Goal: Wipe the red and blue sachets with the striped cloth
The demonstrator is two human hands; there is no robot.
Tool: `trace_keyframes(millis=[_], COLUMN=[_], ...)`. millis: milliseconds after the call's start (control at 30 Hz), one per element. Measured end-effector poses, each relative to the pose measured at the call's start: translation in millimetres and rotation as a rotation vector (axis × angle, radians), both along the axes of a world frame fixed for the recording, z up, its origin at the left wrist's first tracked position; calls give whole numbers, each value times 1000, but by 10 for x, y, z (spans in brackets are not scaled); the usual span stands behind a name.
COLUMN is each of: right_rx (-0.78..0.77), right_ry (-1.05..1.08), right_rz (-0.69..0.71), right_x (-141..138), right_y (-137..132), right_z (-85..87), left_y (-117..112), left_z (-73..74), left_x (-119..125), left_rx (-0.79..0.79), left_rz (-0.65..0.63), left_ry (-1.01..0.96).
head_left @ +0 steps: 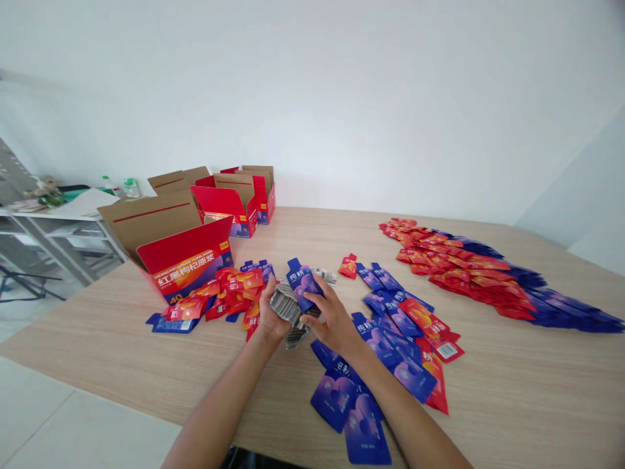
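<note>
My left hand (271,318) is closed round a grey, striped bundle (287,303) that looks like crumpled printed paper; its exact kind I cannot make out. A blue pouch (303,284) with white lettering lies over the bundle, pinched by the fingers of my right hand (333,319). Beneath my right forearm spreads a loose pile of blue pouches (378,342), with some red pouches (430,319) along its right side. To the left of my left hand, more red pouches (239,290) are heaped together with blue ones.
An open red carton (188,267) stands at the left, with other open cartons (234,202) behind it. Long overlapping rows of red and blue pouches (478,273) lie at the right. A single red pouch (348,266) rests mid-table. Beyond the table's left edge is a white desk (63,212).
</note>
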State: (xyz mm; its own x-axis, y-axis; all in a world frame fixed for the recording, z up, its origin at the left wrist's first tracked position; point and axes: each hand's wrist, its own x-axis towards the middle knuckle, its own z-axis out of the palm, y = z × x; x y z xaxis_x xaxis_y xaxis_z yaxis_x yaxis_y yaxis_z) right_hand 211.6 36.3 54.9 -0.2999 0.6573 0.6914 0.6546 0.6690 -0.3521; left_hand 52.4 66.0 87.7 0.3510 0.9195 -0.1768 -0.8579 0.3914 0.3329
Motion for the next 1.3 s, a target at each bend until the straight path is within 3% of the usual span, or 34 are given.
trace_keyframes(millis=[133, 200, 367, 533, 733, 900, 1000, 1100, 1200, 1300], right_rx=[-82, -169, -360, -565, -474, -407, -457, -623, -737, -761], right_ry=[163, 248, 362, 389, 507, 627, 923, 1313, 1517, 1569], right_rz=[-290, -349, -222, -149, -207, -269, -176, 10, 129, 248], right_x=[-62, -61, 78, 160, 99, 136, 147, 99, 37, 12], right_y=[37, 71, 150, 138, 108, 115, 152, 181, 172, 140], right_z=[-14, -26, 10, 127, 183, 213, 212, 199, 199, 222], left_y=[-42, -54, -57, -70, -99, -63, 38, 166, 244, 228], left_z=[26, 14, -14, 34, 51, -2, -125, -306, -463, -551], left_x=[48, 57, 7, -11, 41, 57, 46, 36, 63, 122], left_rx=[13, 24, 12, 43, 66, 85, 169, 307, 375, 333], left_rz=[-81, -124, -201, -220, -193, -271, -350, -588, -732, -706], left_ry=[24, 60, 158, 134, 80, 52, -17, -220, -316, -151])
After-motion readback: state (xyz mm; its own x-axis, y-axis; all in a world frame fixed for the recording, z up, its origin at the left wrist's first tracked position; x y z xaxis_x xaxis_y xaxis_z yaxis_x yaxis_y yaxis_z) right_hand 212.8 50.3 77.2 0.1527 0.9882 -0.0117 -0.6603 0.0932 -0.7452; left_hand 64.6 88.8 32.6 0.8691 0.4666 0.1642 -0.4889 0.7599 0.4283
